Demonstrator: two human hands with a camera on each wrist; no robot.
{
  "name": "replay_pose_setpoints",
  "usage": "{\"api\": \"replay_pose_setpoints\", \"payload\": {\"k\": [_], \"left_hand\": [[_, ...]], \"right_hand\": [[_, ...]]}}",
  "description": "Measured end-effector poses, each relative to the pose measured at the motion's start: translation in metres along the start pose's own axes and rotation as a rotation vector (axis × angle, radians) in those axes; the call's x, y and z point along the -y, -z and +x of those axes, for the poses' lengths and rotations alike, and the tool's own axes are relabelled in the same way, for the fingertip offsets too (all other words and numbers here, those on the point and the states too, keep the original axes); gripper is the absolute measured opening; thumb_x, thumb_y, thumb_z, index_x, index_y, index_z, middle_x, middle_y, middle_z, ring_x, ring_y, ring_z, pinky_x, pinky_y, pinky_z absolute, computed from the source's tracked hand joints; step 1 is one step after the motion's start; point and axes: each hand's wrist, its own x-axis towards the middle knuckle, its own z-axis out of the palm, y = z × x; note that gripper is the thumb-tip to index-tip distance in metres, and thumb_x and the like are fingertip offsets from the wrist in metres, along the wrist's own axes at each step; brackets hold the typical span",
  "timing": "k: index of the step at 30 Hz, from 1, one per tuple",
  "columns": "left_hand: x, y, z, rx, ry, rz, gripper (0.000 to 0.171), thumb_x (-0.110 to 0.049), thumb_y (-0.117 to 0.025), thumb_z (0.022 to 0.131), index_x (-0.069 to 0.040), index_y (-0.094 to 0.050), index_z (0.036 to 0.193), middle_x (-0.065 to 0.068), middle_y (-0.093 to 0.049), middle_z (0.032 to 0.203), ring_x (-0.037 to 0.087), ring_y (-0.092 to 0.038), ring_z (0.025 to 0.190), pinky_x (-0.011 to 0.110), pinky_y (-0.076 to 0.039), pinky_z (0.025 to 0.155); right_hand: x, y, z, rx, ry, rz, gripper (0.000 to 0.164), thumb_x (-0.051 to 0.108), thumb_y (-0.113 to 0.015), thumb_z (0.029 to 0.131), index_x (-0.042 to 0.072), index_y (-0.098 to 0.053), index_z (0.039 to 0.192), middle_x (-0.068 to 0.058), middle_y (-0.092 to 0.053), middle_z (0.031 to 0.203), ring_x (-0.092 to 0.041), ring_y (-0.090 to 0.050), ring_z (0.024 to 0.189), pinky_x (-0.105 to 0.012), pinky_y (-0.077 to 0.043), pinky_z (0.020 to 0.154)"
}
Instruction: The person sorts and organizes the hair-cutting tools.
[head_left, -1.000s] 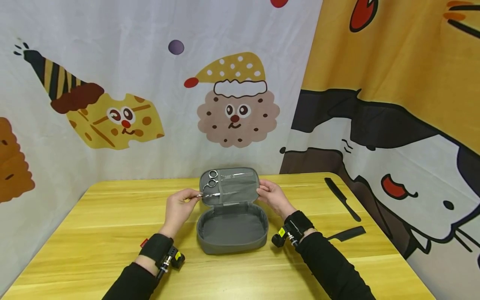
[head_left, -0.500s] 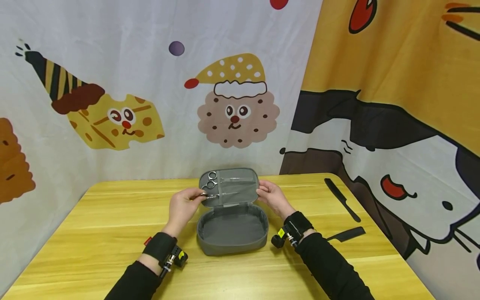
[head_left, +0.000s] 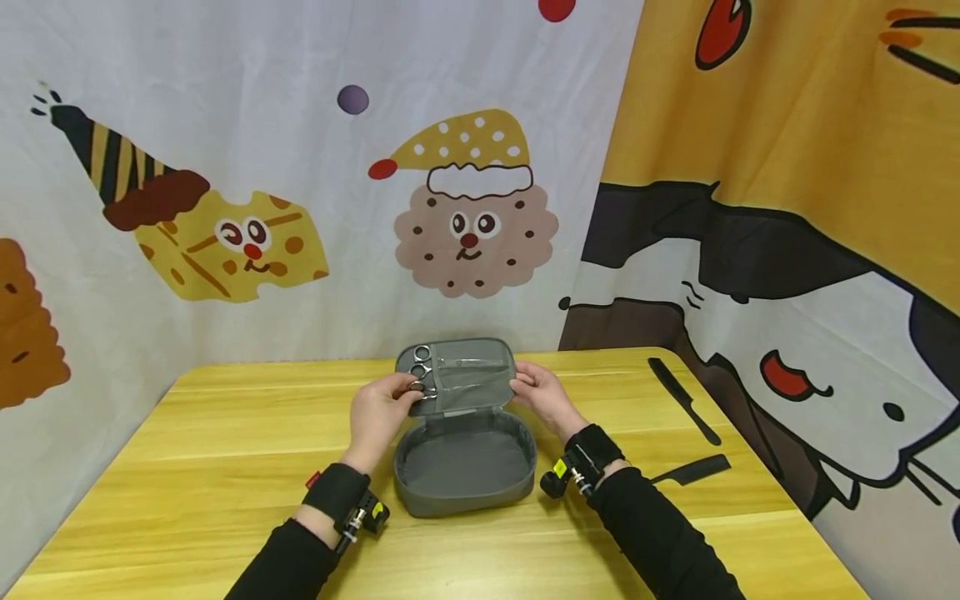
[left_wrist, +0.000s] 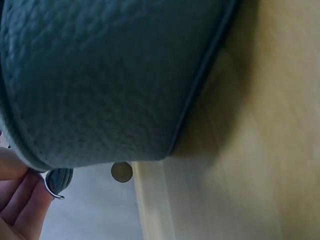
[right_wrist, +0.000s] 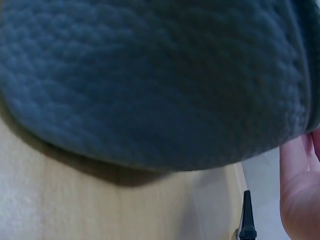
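Note:
A grey zip case [head_left: 465,502] stands open on the table, its lid [head_left: 497,400] tilted up at the back. At the lid's left side, my left hand [head_left: 378,412] pinches the handle of a pair of scissors [head_left: 427,395], whose blades lie inside the lid's clear pocket. In the left wrist view a shiny metal ring [left_wrist: 50,186] shows by the fingers. Just above, other scissors [head_left: 422,354] sit in the pocket with their finger rings sticking out. My right hand [head_left: 546,398] holds the lid's right edge between thumb and fingers.
Two black combs lie on the right of the wooden table [head_left: 247,467]: a long comb [head_left: 684,400] farther back and another comb [head_left: 697,470] nearer, partly behind the right forearm. A printed curtain [head_left: 285,325] hangs behind the table.
My left hand has moved right, sliding the scissors deeper into the lid's pocket until mostly the handle shows. My right hand stays on the lid's edge; the lid has tipped slightly.

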Motion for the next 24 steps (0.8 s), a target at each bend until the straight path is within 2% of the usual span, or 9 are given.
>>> {"api": "replay_pose_setpoints", "payload": {"k": [8,18,24], "left_hand": [[-0.0024,-0.0045,0.0013,-0.017,0.024,0.033,0.013,-0.006,-0.084,0.077,-0.007,-0.076,0.087,0.005,-0.072,0.079,0.021,-0.067,0.071,0.041,-0.052,0.065],[-0.006,-0.0047,0.0029,0.009,0.118,0.044,0.015,-0.007,-0.084,0.077,-0.005,-0.075,0.089,0.008,-0.073,0.081,0.024,-0.069,0.074,0.043,-0.053,0.067],[-0.0091,-0.0062,0.0038,0.004,0.124,0.058,0.015,-0.007,-0.084,0.077,-0.004,-0.074,0.088,0.009,-0.072,0.08,0.025,-0.068,0.073,0.043,-0.053,0.066]], "right_hand": [[-0.0003,0.0006,-0.0003,0.004,0.004,0.005,0.038,-0.006,-0.053,0.099,-0.008,-0.052,0.137,-0.02,-0.065,0.122,-0.013,-0.067,0.095,-0.036,-0.054,0.089],[-0.0007,0.0012,-0.0008,-0.008,0.0,0.006,0.039,-0.005,-0.054,0.099,-0.008,-0.052,0.137,-0.017,-0.066,0.119,-0.012,-0.067,0.096,-0.032,-0.055,0.086],[-0.0007,0.0012,-0.0009,-0.01,-0.001,0.012,0.039,-0.006,-0.054,0.099,-0.007,-0.052,0.137,-0.017,-0.066,0.119,-0.013,-0.067,0.096,-0.032,-0.055,0.086]]}}
